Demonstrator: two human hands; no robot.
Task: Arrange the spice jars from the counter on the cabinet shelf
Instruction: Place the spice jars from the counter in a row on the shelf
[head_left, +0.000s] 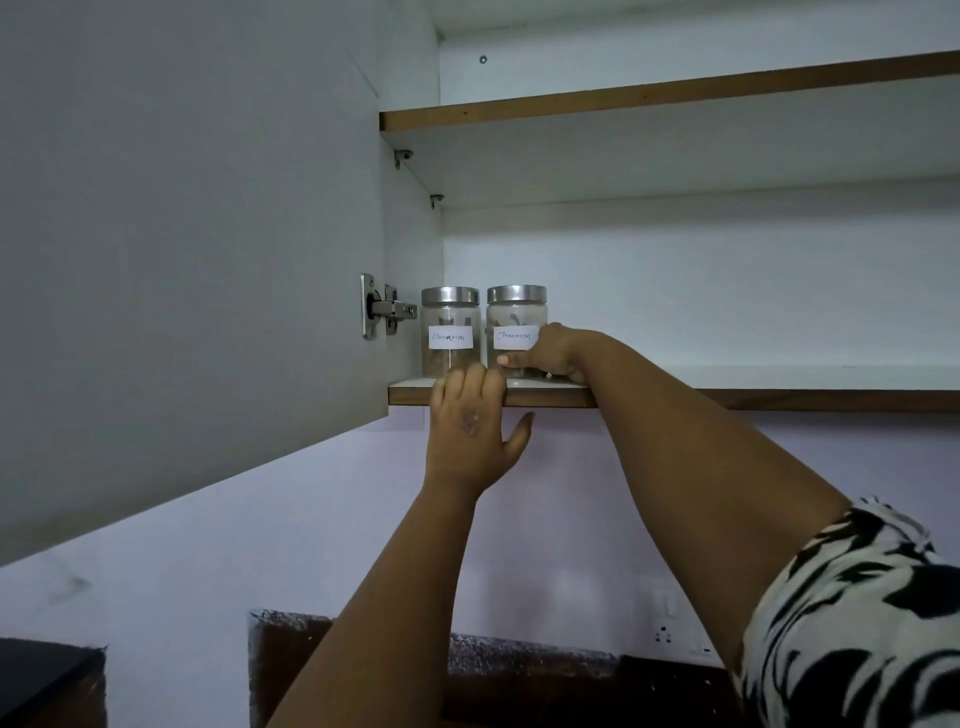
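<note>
The open cabinet door (187, 234) fills the view from 9 to 11 o'clock. My lower shelf (779, 387) runs from centre toward 3 o'clock. My left hand (470, 431) hooks its fingers over the shelf edge, thumb spread out. My right hand (550, 353) wraps the right jar (516, 325); the left jar (450, 332) stands just beside it at its 9 o'clock.
</note>
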